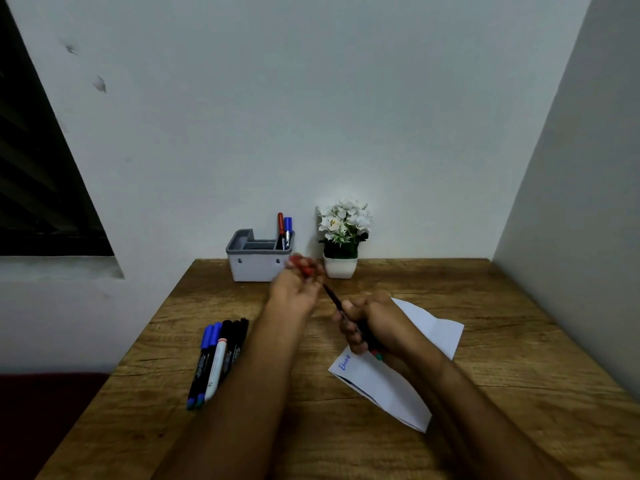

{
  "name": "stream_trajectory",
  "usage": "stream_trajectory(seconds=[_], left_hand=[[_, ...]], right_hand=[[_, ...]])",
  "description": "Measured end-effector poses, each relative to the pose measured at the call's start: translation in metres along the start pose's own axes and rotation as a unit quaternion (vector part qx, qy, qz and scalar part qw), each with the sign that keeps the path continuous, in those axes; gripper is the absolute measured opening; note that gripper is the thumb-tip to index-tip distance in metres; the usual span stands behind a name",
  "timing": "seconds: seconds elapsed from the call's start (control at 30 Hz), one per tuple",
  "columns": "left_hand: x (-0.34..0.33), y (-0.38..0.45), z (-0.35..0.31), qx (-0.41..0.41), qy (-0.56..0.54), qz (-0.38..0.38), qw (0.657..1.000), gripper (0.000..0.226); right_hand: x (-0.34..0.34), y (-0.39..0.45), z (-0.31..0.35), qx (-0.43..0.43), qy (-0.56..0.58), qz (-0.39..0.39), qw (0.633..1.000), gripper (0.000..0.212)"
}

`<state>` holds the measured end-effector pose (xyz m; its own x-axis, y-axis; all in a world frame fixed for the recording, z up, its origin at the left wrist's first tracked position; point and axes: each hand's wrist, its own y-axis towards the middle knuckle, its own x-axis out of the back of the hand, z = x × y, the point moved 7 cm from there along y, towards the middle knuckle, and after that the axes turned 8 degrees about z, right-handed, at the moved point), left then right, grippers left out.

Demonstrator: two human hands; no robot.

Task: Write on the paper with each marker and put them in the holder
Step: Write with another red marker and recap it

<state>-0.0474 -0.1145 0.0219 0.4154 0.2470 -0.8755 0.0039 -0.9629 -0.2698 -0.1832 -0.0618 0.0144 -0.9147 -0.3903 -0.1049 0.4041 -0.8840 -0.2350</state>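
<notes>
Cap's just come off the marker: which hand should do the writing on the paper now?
Right. The right hand already grips the uncapped marker directly above the paper, which shows blue writing. The left hand holds the red cap farther back, near the holder.

a: dim, flat indoor light, and the wall comes out grey-blue. soft shadows only, one under the paper at its near edge.

b: any blur?

a: the left hand is smeared by motion, and the red thing at its fingertips is a blur, perhaps a cap. the right hand is a little soft too. the markers on the desk look sharper.

b: edges?

a: wide-angle bending: side walls lean inward, desk sides splay. the window at left is nearly black. no glare.
</notes>
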Motion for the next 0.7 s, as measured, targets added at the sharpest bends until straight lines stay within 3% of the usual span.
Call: stream_trajectory(seconds=[0.07,0.13,0.23,0.3,0.4,0.5,0.7], left_hand=[[0.011,0.007,-0.04,-0.072,0.089,-0.053,0.992,0.016],[0.015,0.008,-0.061,-0.106,0.339,-0.077,0.932,0.018],[0.013,0.007,-0.041,-0.122,0.658,-0.03,0.742,0.016],[0.02,0.008,-0.027,-0.128,0.761,-0.035,0.635,0.021],[0.025,0.007,-0.019,-0.169,0.835,-0.073,0.518,0.026],[0.024,0.006,-0.012,-0.193,0.863,-0.067,0.462,0.027],[0.016,-0.003,-0.004,-0.239,0.878,-0.033,0.414,0.027]], right_hand=[[0.012,-0.012,-0.011,-0.009,-0.004,-0.022,1.0,0.031],[0.028,-0.019,-0.015,0.024,-0.002,-0.067,0.997,0.03],[0.038,-0.019,-0.015,0.062,0.053,-0.085,0.993,0.026],[0.035,-0.018,-0.013,0.068,0.057,-0.078,0.993,0.023],[0.032,-0.016,-0.009,0.084,0.012,-0.069,0.994,0.022],[0.036,-0.018,-0.005,0.103,-0.004,-0.079,0.992,0.021],[0.041,-0.021,0.001,0.128,0.021,-0.1,0.987,0.021]])
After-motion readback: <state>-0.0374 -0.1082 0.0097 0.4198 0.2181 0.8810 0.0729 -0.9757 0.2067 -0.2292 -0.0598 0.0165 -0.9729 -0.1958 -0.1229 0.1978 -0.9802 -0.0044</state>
